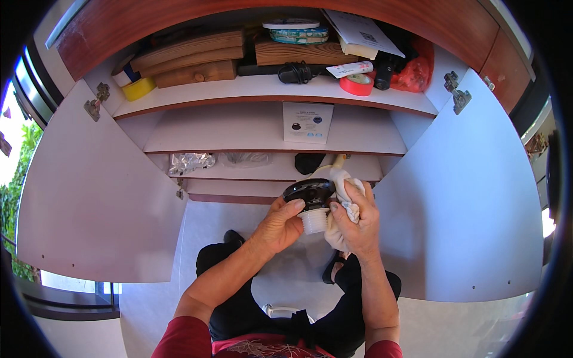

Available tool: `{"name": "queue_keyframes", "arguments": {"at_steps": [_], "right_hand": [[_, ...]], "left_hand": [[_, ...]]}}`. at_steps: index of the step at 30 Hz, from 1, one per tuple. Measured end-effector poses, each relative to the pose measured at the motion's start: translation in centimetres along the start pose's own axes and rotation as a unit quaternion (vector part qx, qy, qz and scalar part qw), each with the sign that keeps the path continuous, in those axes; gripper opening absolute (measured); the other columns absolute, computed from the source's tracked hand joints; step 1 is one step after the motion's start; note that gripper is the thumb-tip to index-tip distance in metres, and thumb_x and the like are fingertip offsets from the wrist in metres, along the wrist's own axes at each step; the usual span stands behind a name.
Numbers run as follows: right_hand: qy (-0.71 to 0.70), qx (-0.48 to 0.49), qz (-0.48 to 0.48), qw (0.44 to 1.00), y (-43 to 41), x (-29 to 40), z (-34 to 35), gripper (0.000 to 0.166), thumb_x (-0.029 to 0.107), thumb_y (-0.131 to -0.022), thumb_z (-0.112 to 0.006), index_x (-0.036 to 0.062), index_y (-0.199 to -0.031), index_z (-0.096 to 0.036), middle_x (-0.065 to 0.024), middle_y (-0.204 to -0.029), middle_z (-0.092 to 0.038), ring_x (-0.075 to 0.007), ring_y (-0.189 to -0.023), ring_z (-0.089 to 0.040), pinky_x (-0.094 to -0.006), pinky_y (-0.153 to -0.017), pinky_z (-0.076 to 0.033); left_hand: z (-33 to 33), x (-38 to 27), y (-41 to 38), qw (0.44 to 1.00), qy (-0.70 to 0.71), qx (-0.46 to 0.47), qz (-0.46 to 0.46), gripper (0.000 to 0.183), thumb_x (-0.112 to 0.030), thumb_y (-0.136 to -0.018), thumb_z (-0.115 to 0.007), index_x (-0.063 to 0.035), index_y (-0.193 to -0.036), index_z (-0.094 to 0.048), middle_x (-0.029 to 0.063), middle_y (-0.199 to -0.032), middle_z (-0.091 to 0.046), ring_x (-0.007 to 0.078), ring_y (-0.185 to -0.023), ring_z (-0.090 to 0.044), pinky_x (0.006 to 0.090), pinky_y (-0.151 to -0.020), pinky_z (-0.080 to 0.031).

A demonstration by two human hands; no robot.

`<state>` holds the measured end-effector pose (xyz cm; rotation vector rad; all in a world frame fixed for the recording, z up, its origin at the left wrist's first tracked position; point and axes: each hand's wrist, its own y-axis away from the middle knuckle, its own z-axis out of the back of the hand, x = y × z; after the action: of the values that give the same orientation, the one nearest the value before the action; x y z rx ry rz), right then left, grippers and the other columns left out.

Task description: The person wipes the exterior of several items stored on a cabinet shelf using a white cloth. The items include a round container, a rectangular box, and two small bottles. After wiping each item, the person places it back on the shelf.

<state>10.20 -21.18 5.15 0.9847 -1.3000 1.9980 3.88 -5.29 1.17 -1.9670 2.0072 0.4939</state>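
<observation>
My left hand (282, 226) grips a glossy black round fitting (311, 190) with a white ribbed plastic neck (314, 221) pointing down. A crumpled whitish cloth (342, 192) is bunched in my right hand (360, 221), against the right side of the fitting. The thumb of my right hand is close beside the white neck. Both hands are in front of the lowest shelves of an open cabinet, above the floor. What the cloth covers on the fitting's right edge is hidden.
White cabinet doors (103, 192) (465, 192) stand open on both sides. The top shelf (268, 87) holds wooden blocks (197, 74), tape rolls (356, 85) and a coiled black cable. A printed white box (307, 123) stands on the middle shelf; foil (192, 163) and a dark object lie lower.
</observation>
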Motion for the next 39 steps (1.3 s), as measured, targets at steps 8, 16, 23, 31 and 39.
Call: {"name": "queue_keyframes", "arguments": {"at_steps": [8,16,23,31,39], "right_hand": [[-0.012,0.009,0.019,1.0,0.1,-0.2,0.1,0.033,0.0,-0.073,-0.065,-0.0025,-0.105,-0.063,-0.0151,-0.109,-0.054,-0.0264,-0.09,-0.059,-0.0318,-0.08,-0.046],[0.038,0.139,0.128,0.981,-0.1,2.2,1.3,0.043,-0.003,-0.06,-0.067,0.0046,-0.102,-0.067,-0.0154,-0.113,-0.054,-0.0309,-0.092,-0.054,-0.0366,-0.08,-0.045],[0.045,0.076,0.063,0.994,-0.1,1.1,1.7,0.04,-0.002,-0.066,-0.067,0.0056,-0.105,-0.066,-0.0128,-0.114,-0.056,-0.0297,-0.091,-0.051,-0.0365,-0.081,-0.043],[0.178,0.12,0.187,0.959,-0.2,3.4,1.8,0.039,0.006,-0.063,-0.069,0.0111,-0.102,-0.069,-0.009,-0.117,-0.056,-0.0293,-0.087,-0.05,-0.0368,-0.075,-0.045],[0.254,0.155,0.298,0.907,1.0,4.4,0.3,0.04,0.022,-0.06,-0.074,0.0232,-0.099,-0.069,0.0003,-0.127,-0.052,-0.0238,-0.096,-0.048,-0.0353,-0.075,-0.039]], "left_hand": [[-1.0,-1.3,0.5,0.996,0.025,0.024,0.08,0.067,-0.003,-0.083,-0.06,-0.025,-0.139,-0.031,0.0091,-0.124,-0.052,0.0336,-0.106,-0.057,0.0512,-0.076,-0.052],[-2.0,-1.1,1.1,0.899,-0.42,0.028,-0.125,0.094,0.006,-0.058,-0.076,-0.0106,-0.138,-0.031,0.006,-0.113,-0.055,0.0168,-0.111,-0.051,0.03,-0.097,-0.04],[-2.3,-1.0,1.1,0.829,-0.523,0.068,-0.186,0.089,-0.002,-0.057,-0.083,-0.0079,-0.133,-0.037,0.0075,-0.125,-0.049,0.018,-0.118,-0.047,0.0318,-0.102,-0.037],[-2.4,-0.8,1.1,0.816,-0.542,0.073,-0.186,0.09,-0.004,-0.058,-0.085,-0.0101,-0.133,-0.037,0.0076,-0.124,-0.049,0.0186,-0.116,-0.048,0.0331,-0.101,-0.038],[-1.6,-2.0,1.4,0.828,-0.532,0.089,-0.152,0.088,-0.009,-0.058,-0.086,-0.0103,-0.131,-0.037,0.008,-0.119,-0.054,0.0181,-0.109,-0.052,0.0338,-0.097,-0.043]]}}
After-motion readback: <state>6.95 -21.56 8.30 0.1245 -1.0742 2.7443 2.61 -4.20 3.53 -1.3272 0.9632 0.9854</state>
